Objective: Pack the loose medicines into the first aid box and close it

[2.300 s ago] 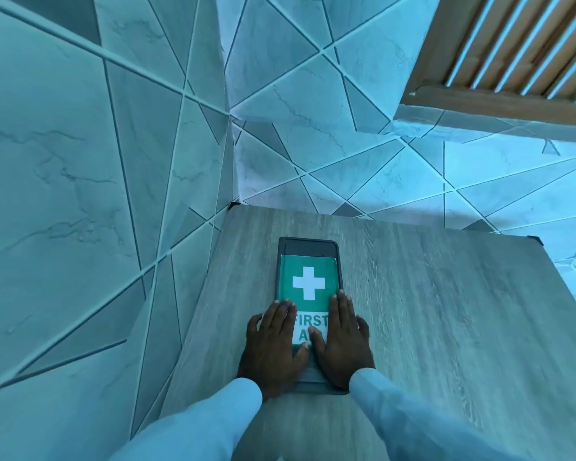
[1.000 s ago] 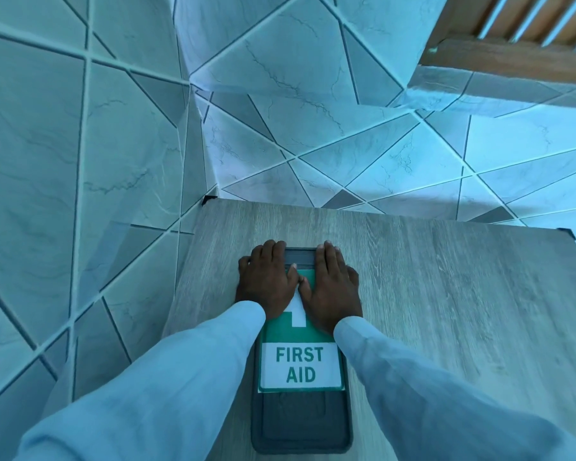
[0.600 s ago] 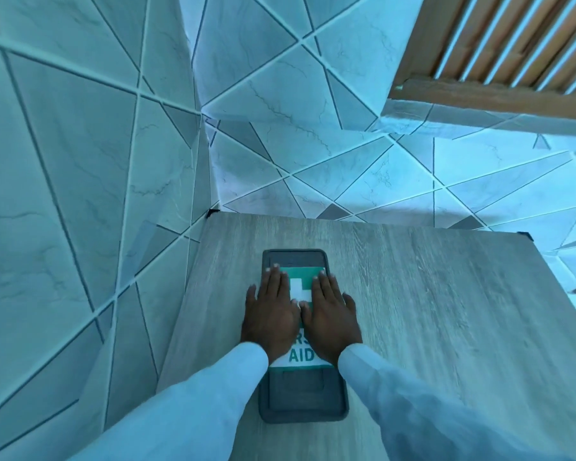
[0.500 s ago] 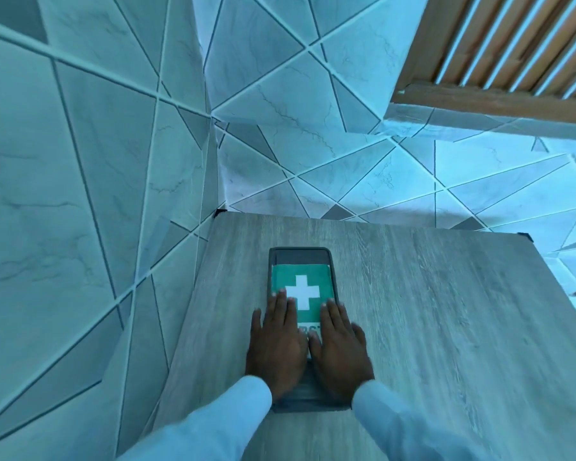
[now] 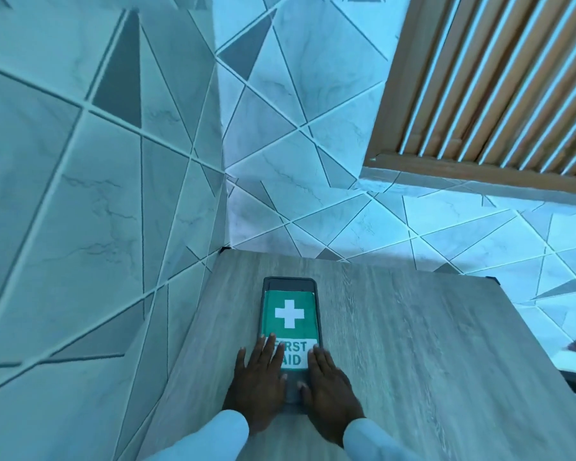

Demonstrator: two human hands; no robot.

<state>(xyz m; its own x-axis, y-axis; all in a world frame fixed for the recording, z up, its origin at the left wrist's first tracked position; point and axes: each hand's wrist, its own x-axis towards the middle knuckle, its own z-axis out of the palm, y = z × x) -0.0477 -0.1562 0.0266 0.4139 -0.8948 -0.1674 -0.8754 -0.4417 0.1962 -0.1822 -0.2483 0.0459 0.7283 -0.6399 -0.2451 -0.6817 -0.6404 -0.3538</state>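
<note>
1. first aid box (image 5: 290,314) lies flat and shut on the wood-grain tabletop (image 5: 429,344), close to its left edge, near the corner of the tiled wall (image 5: 80,194).
2. its lid carries a green label with a white cross and the words "first aid".
3. left hand (image 5: 258,384) rests palm down on the near left part of the lid, fingers straight and spread, grip released.
4. right hand (image 5: 330,390) lies flat along the near right edge, partly on the tabletop, grip likewise released.
5. pale sleeves (image 5: 213,437) cover both forearms.
6. a slatted wooden shutter (image 5: 496,78) sits upper right.
</note>
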